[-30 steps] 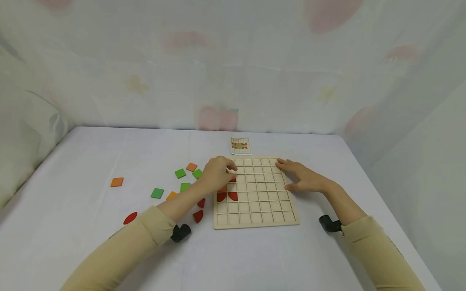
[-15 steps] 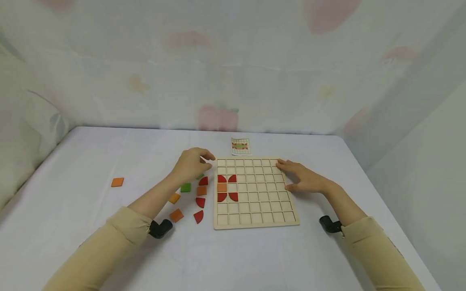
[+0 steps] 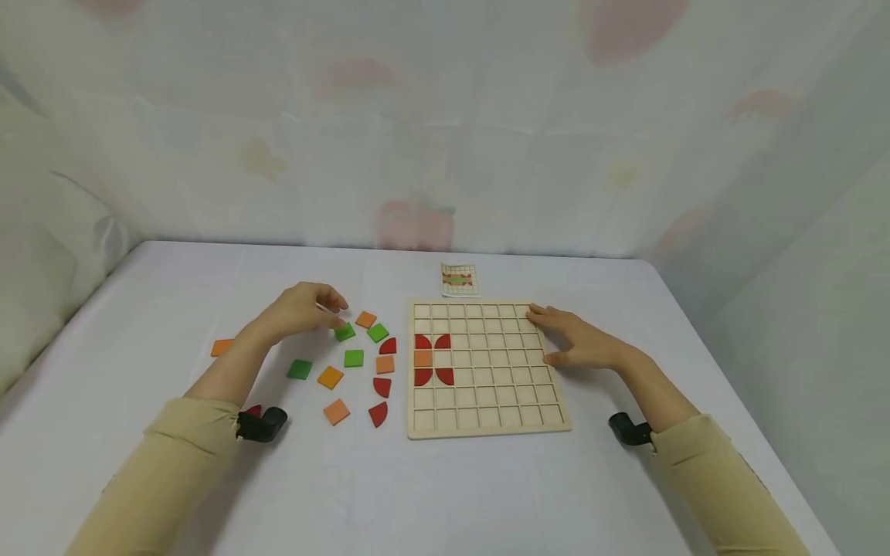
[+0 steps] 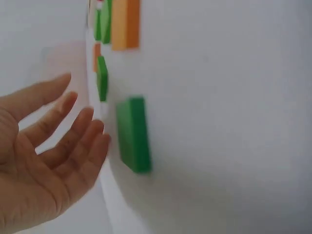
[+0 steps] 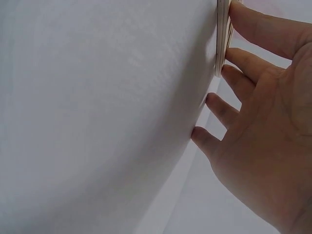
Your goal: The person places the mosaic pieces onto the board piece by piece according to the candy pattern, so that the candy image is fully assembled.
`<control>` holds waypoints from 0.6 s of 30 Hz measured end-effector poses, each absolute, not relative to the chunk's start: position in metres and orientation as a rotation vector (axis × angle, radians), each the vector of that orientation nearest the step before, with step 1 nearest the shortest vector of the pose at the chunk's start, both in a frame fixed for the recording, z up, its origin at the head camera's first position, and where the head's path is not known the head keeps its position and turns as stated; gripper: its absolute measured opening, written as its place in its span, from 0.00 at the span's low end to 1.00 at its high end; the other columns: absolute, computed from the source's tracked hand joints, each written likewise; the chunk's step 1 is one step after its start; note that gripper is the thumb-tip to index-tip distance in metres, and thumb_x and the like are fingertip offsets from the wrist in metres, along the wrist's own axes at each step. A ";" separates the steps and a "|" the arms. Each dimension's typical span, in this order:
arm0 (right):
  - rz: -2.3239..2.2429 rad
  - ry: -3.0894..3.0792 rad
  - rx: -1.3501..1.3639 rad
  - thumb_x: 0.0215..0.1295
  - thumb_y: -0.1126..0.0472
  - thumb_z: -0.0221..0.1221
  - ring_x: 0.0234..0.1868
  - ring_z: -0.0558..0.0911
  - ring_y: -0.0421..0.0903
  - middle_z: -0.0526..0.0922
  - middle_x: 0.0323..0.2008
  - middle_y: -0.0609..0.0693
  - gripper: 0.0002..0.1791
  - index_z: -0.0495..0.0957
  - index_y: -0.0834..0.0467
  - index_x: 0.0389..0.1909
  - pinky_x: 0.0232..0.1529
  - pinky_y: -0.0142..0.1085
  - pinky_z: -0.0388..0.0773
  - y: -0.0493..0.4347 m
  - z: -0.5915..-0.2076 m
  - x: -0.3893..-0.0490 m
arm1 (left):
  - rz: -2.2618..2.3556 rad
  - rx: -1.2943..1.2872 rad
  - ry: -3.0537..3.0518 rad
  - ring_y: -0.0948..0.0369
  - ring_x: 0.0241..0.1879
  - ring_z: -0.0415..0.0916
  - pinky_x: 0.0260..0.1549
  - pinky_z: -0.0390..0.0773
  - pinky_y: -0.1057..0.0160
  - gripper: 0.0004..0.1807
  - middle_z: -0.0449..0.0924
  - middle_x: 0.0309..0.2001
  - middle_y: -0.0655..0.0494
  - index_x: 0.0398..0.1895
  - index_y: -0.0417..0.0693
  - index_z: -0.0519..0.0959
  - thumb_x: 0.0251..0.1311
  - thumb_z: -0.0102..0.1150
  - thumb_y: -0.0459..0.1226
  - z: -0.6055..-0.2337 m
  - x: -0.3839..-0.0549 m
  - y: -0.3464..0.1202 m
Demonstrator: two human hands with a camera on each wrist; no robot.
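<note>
My left hand is over the left side of the table, its fingertips right at a light green square tile. In the left wrist view its fingers are spread and loosely bent with nothing between them, beside a darker green tile. My right hand rests with spread fingers on the right edge of a wooden grid board. On the board's left columns lie several red quarter-circle pieces and an orange square.
Loose pieces are spread left of the board: orange squares, green squares and red quarter circles. A small pattern card lies behind the board. A red piece is partly hidden by the left wrist's black camera.
My left hand has moved left from over the board to the loose tiles, uncovering the red and orange pieces on the grid. The right hand stays at the board's edge.
</note>
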State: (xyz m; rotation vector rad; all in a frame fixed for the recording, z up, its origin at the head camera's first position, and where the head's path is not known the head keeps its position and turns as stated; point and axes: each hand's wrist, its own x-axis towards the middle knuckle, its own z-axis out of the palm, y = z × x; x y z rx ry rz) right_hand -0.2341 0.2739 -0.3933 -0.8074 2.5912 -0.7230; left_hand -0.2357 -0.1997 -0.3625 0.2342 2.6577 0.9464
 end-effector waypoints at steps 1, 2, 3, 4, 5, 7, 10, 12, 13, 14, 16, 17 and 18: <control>-0.719 2.594 -0.811 0.62 0.52 0.62 0.79 0.46 0.67 0.49 0.79 0.59 0.45 0.54 0.62 0.76 0.73 0.68 0.42 0.274 -0.393 -0.234 | 0.952 0.246 2.626 0.48 0.55 0.74 0.52 0.75 0.53 0.22 0.79 0.56 0.41 0.55 0.42 0.78 0.59 0.65 0.41 -0.365 -0.237 -0.203; -0.717 2.595 -0.814 0.62 0.52 0.62 0.79 0.46 0.67 0.49 0.79 0.59 0.45 0.54 0.62 0.76 0.73 0.68 0.42 0.274 -0.393 -0.234 | 0.957 0.260 2.598 0.48 0.55 0.74 0.54 0.74 0.52 0.23 0.78 0.57 0.41 0.55 0.42 0.78 0.59 0.66 0.42 -0.367 -0.238 -0.205; -0.717 2.596 -0.815 0.62 0.52 0.62 0.79 0.46 0.67 0.49 0.79 0.59 0.45 0.54 0.62 0.76 0.73 0.68 0.43 0.275 -0.394 -0.234 | 0.963 0.275 2.575 0.48 0.56 0.74 0.56 0.74 0.51 0.24 0.78 0.57 0.42 0.56 0.42 0.77 0.58 0.67 0.42 -0.370 -0.239 -0.208; -0.714 2.598 -0.819 0.62 0.51 0.61 0.79 0.46 0.67 0.49 0.79 0.59 0.45 0.54 0.61 0.76 0.73 0.67 0.43 0.275 -0.394 -0.234 | 0.967 0.285 2.556 0.49 0.56 0.74 0.57 0.73 0.51 0.24 0.78 0.58 0.42 0.56 0.42 0.77 0.57 0.68 0.43 -0.373 -0.239 -0.209; -0.711 2.600 -0.823 0.62 0.51 0.61 0.79 0.46 0.67 0.49 0.79 0.59 0.45 0.54 0.61 0.76 0.73 0.67 0.43 0.275 -0.394 -0.235 | 0.974 0.292 2.541 0.49 0.57 0.73 0.59 0.72 0.50 0.25 0.78 0.59 0.42 0.56 0.43 0.77 0.57 0.68 0.43 -0.375 -0.240 -0.210; -0.710 2.603 -0.831 0.63 0.51 0.61 0.79 0.46 0.68 0.49 0.79 0.60 0.45 0.54 0.62 0.76 0.73 0.68 0.43 0.276 -0.395 -0.235 | 0.973 0.309 2.536 0.49 0.57 0.73 0.61 0.72 0.49 0.26 0.78 0.59 0.43 0.56 0.43 0.77 0.56 0.69 0.43 -0.378 -0.240 -0.211; -0.726 2.598 -0.833 0.62 0.51 0.61 0.78 0.46 0.69 0.49 0.79 0.61 0.45 0.54 0.62 0.76 0.73 0.69 0.43 0.276 -0.395 -0.234 | 0.966 0.324 2.548 0.48 0.57 0.73 0.61 0.71 0.48 0.25 0.78 0.58 0.43 0.55 0.43 0.78 0.55 0.70 0.44 -0.380 -0.240 -0.211; -0.731 2.597 -0.830 0.62 0.52 0.62 0.78 0.46 0.69 0.49 0.79 0.61 0.45 0.54 0.62 0.76 0.72 0.69 0.42 0.276 -0.395 -0.233 | 0.953 0.330 2.560 0.48 0.56 0.73 0.60 0.72 0.48 0.25 0.79 0.57 0.43 0.54 0.43 0.78 0.55 0.70 0.44 -0.380 -0.240 -0.209; -0.731 2.596 -0.827 0.62 0.52 0.61 0.78 0.46 0.69 0.49 0.79 0.61 0.45 0.54 0.62 0.76 0.73 0.69 0.43 0.276 -0.395 -0.233 | 0.950 0.322 2.563 0.49 0.56 0.72 0.59 0.72 0.49 0.25 0.79 0.56 0.44 0.53 0.43 0.78 0.55 0.70 0.44 -0.380 -0.240 -0.209; -0.731 2.595 -0.820 0.62 0.52 0.61 0.78 0.46 0.68 0.49 0.79 0.60 0.45 0.54 0.61 0.76 0.73 0.69 0.42 0.276 -0.394 -0.233 | 0.942 0.318 2.569 0.49 0.55 0.72 0.58 0.72 0.50 0.24 0.79 0.55 0.44 0.53 0.43 0.78 0.55 0.70 0.44 -0.380 -0.239 -0.208; -0.722 2.596 -0.814 0.62 0.51 0.61 0.79 0.46 0.68 0.49 0.79 0.59 0.45 0.54 0.61 0.76 0.73 0.69 0.42 0.276 -0.394 -0.233 | 0.927 0.307 2.582 0.51 0.52 0.72 0.55 0.72 0.53 0.24 0.79 0.52 0.45 0.51 0.43 0.79 0.54 0.71 0.44 -0.380 -0.239 -0.208; -0.722 2.595 -0.810 0.62 0.51 0.61 0.79 0.46 0.68 0.49 0.79 0.59 0.45 0.54 0.61 0.76 0.73 0.69 0.42 0.276 -0.394 -0.233 | 0.919 0.302 2.590 0.51 0.51 0.72 0.53 0.72 0.54 0.24 0.79 0.51 0.45 0.51 0.43 0.79 0.54 0.71 0.45 -0.381 -0.239 -0.207; -0.723 2.594 -0.809 0.62 0.51 0.61 0.79 0.45 0.67 0.49 0.79 0.59 0.45 0.54 0.61 0.76 0.73 0.69 0.42 0.276 -0.393 -0.233 | 0.910 0.298 2.599 0.52 0.50 0.71 0.51 0.72 0.56 0.23 0.79 0.50 0.46 0.50 0.43 0.79 0.54 0.71 0.45 -0.381 -0.238 -0.207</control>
